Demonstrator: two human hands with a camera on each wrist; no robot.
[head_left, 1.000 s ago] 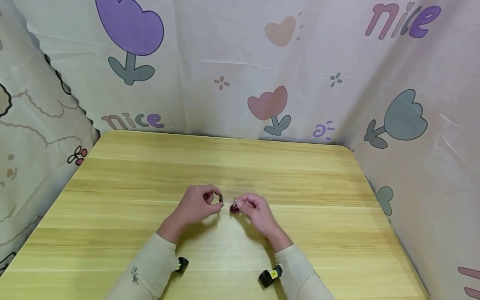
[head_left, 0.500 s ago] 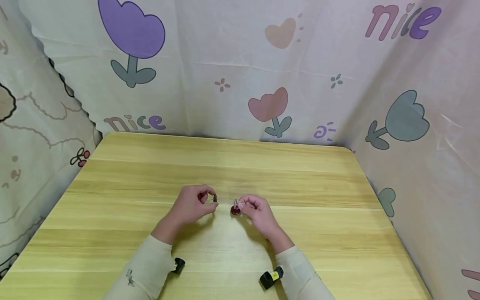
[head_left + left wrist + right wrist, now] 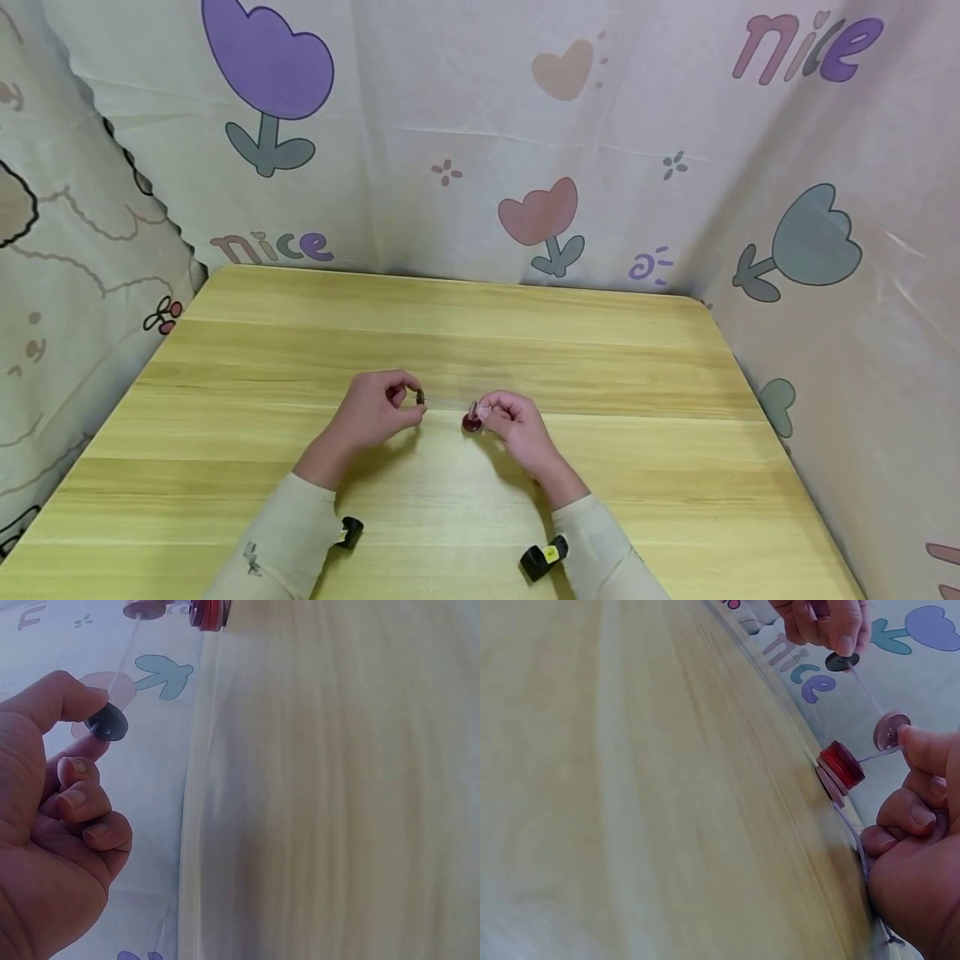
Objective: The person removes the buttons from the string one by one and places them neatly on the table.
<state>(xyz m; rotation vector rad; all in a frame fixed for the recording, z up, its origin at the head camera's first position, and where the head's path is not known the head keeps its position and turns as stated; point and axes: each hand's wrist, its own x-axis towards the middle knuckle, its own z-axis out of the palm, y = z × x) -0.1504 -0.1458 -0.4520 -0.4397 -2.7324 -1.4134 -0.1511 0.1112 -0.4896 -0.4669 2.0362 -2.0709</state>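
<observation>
My left hand [image 3: 375, 410] pinches a dark button [image 3: 109, 722] between thumb and forefinger, the other fingers curled towards the palm. A thin pale string [image 3: 866, 691] runs from that button across to a pink button [image 3: 889, 732], which my right hand [image 3: 519, 427] pinches at its edge. Below the pink button, a stack of red and pink buttons [image 3: 842, 765] hangs on the same string. The string's tail passes down beside the right palm to a knotted end [image 3: 892, 940]. Both hands are above the table, a short gap apart.
The wooden table [image 3: 465, 333] lies beneath both hands. A printed cloth [image 3: 420, 100] hangs behind it and along its sides. Black wrist cameras [image 3: 543, 558] sit at both cuffs.
My left hand has moved left with the dark button, widening the gap between the hands. The string between them now shows as a straight line. My right hand has hardly moved.
</observation>
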